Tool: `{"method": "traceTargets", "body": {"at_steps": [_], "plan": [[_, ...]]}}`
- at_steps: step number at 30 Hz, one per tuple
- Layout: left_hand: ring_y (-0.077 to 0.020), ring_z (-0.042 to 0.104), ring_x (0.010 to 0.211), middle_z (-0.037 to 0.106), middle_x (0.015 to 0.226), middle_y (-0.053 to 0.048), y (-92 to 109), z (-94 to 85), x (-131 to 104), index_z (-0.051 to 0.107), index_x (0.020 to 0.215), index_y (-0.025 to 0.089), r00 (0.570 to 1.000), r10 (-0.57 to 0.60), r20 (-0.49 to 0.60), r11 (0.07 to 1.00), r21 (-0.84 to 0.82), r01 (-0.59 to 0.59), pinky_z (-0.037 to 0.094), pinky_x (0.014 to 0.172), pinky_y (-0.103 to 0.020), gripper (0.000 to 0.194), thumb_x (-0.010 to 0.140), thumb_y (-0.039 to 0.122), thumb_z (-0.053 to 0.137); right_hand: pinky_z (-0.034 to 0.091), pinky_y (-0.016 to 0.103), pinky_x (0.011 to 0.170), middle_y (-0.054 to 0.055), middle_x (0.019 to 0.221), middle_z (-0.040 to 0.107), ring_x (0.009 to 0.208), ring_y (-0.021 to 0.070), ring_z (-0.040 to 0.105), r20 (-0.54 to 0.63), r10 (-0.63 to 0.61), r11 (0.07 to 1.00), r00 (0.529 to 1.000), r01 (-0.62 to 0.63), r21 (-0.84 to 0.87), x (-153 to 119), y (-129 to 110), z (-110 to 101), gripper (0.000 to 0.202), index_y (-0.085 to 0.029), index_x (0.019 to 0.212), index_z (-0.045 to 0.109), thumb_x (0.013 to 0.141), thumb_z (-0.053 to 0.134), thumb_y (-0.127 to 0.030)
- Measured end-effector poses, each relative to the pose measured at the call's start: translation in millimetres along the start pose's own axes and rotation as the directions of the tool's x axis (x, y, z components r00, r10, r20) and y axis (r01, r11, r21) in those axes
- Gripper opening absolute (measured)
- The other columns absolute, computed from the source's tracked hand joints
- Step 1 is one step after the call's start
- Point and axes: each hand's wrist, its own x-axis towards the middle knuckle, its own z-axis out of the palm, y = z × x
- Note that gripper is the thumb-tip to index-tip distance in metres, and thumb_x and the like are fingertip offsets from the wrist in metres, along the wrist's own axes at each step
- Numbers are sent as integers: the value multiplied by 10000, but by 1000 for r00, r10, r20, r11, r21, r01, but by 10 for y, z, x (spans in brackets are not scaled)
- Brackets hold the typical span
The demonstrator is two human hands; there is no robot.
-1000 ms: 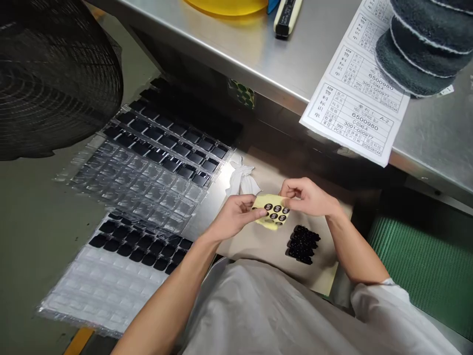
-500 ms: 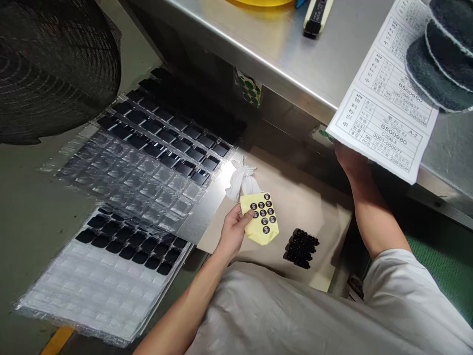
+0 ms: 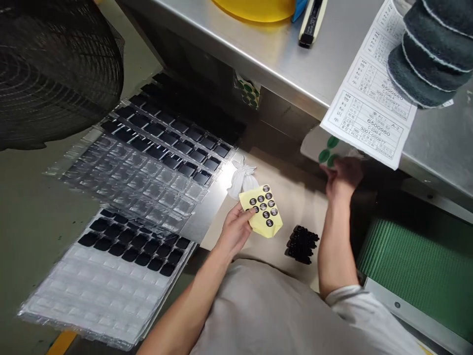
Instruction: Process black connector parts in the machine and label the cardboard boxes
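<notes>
My left hand (image 3: 235,229) pinches a yellow sheet of round black stickers (image 3: 263,211) between thumb and fingers, in the middle of the view. Just under the edge of the metal table, my right hand (image 3: 344,178) is closed on a white sheet with green round stickers (image 3: 314,147), slightly blurred. A printed label sheet (image 3: 369,116) hangs over the table edge above that hand. Below and between my hands, a cluster of small black parts (image 3: 302,244) lies on a brown cardboard surface (image 3: 288,197). A white cloth or glove (image 3: 242,175) rests behind the yellow sheet.
Clear plastic trays with black pieces (image 3: 148,148) are stacked at left, with more trays (image 3: 92,286) lower down. A fan (image 3: 55,74) stands upper left. The metal table (image 3: 258,54) bears a cutter (image 3: 312,22) and dark round pads (image 3: 424,64). A green ribbed surface (image 3: 417,276) lies right.
My right hand has come down and left from beneath the label sheet, bringing the green sticker sheet further into view. The left hand still holds the yellow sheet, which has tilted slightly.
</notes>
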Motion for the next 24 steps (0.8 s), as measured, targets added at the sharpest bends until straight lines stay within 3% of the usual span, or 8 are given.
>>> {"method": "traceTargets", "body": {"at_steps": [1,3,5,8,11,15,19,24], "plan": [[-219,729,963,791,1063,-66,22,17,-17,738,1055,193,1000,2,30,1000,-24,-2,561,878,-344,485,630,287,951,562,237,542,-81,713,540,632,101,588,-76,32,998,997,-28,58,-249,94,72,354,-253,860,446,781,729,-450],[-244,713,1079,782,1129,-78,30,39,-55,745,1064,198,995,20,99,999,-38,-16,536,984,-382,456,662,293,938,541,224,521,-77,691,618,594,107,610,-159,265,942,951,-219,255,-813,238,247,433,-234,888,506,630,838,-335],[-255,680,1181,771,1174,-83,-12,39,-90,751,1033,193,989,48,140,999,-11,-47,493,1067,-391,413,676,287,936,581,253,587,-35,772,723,626,128,665,-29,464,830,885,-423,363,-1330,305,412,494,-220,995,577,606,875,-281],[-238,659,1230,761,1219,-67,-126,7,-124,750,957,197,993,65,94,998,-10,-65,463,1105,-366,341,681,269,938,614,286,679,8,867,778,701,158,713,131,559,710,819,-554,436,-1790,312,548,456,-213,1005,636,632,888,-282],[-245,682,1196,764,1225,-73,-205,-19,-140,744,1061,216,999,12,52,997,-80,-8,484,1095,-396,422,696,314,931,623,322,718,17,857,787,765,202,737,248,563,713,788,-615,336,-1890,299,547,380,-209,903,679,621,902,-332],[-266,738,1061,794,1092,-110,-208,-6,-145,728,1088,154,999,-27,44,1000,5,27,550,1011,-400,546,631,327,970,618,364,760,19,784,773,783,233,729,391,535,768,749,-625,145,-1857,276,439,305,-190,748,706,591,925,-332],[-235,765,884,803,996,-93,-187,-33,-143,690,1062,150,998,41,-49,998,41,-39,605,878,-363,615,565,338,999,582,376,874,23,860,779,856,223,712,612,435,856,660,-515,-53,-1897,291,319,226,-190,810,755,748,832,-394],[-223,765,772,798,935,-81,-134,-239,-142,637,1047,157,986,94,-138,992,92,-82,629,760,-341,661,532,345,1006,539,301,782,35,855,754,793,174,669,664,404,911,629,-341,-232,-1912,131,156,282,-171,937,756,934,638,-427]]}}
